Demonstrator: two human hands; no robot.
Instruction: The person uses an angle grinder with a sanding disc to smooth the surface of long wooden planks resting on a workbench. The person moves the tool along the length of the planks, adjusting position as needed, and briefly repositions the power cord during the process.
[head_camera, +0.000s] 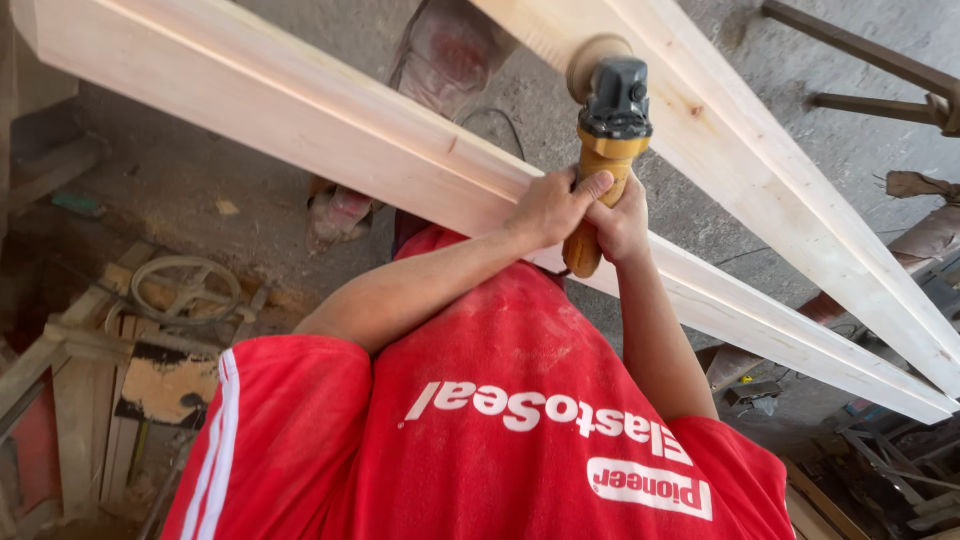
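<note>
Both hands wrap the yellow handle of an angle grinder (606, 140). The left hand (552, 208) curls around the grip from the side, thumb laid across it; the right hand (622, 225) closes around the same handle just beside it, the two touching. The grinder's dark head and tan sanding disc (592, 60) stand just beyond the knuckles, the disc against a pale wooden rail (760, 170). A second, parallel rail (300, 110) passes right under the left hand. The red shirt (480, 420) fills the space below the forearms.
</note>
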